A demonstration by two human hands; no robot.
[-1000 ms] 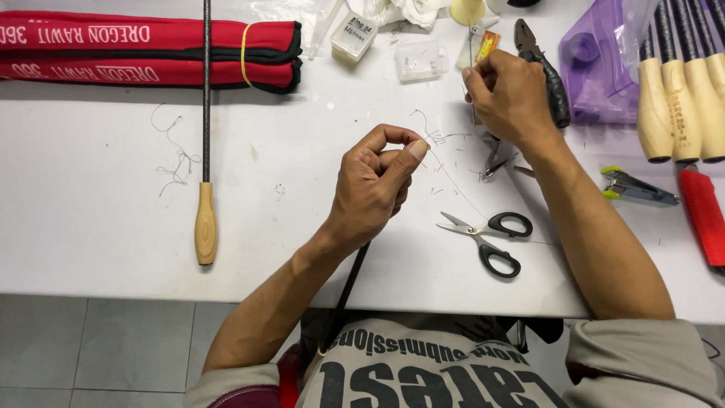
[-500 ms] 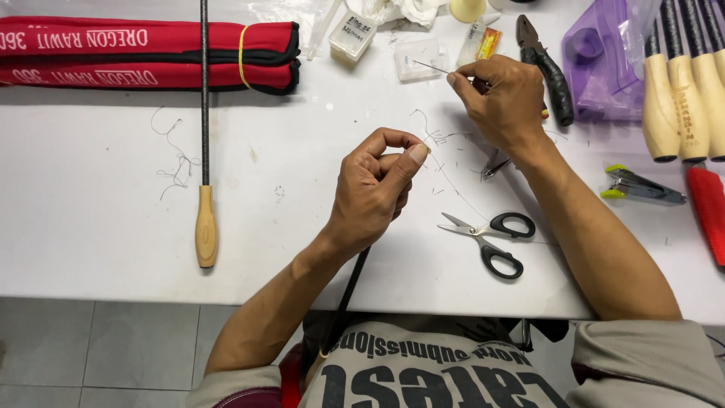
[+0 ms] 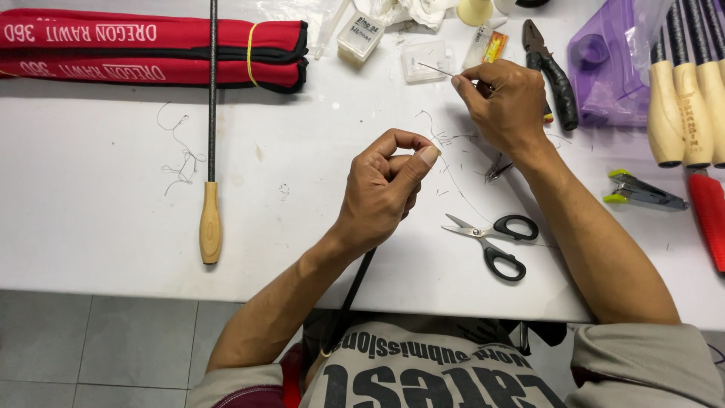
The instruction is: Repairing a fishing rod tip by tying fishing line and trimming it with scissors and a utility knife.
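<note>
While the left hand [image 3: 385, 193] sits mid-frame, thumb pressed to curled forefinger, its grip pinches something too fine to identify; a thin dark rod [image 3: 353, 298] runs from under the palm toward the lower edge. Right hand [image 3: 506, 106], upper centre-right, fingertips closed on a thin needle [image 3: 436, 69] pointing left. Scissors [image 3: 495, 243] lie on the white surface [image 3: 91, 227] just right of the left wrist. Black pliers [image 3: 550, 68] just beyond the right hand. Red roll case [image 3: 151, 49] upper left.
</note>
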